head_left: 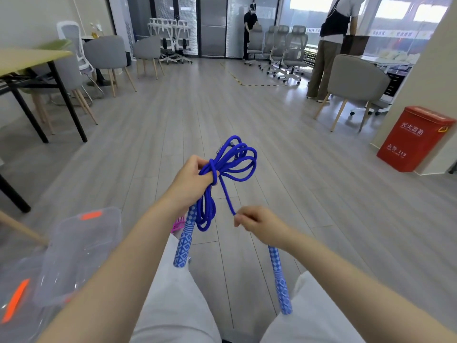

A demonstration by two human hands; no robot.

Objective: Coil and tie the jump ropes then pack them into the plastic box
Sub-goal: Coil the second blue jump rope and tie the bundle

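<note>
My left hand (191, 178) grips the middle of a coiled blue jump rope (233, 160), whose loops fan out above the fist and hang below it. One patterned blue handle (183, 240) dangles under that hand. A strand wraps round the bundle and runs down to my right hand (257, 222), which pinches it near the second blue handle (279, 276) hanging beneath. A bit of pink rope (178, 224) shows behind the left handle. The clear plastic box (79, 253) with orange latches sits at my lower left.
I sit with my legs in light trousers (173, 305) over a grey wood floor. A red fire-extinguisher box (413, 139) stands at the right. A table (29, 60) and chairs are at the left; two people stand far back near office chairs.
</note>
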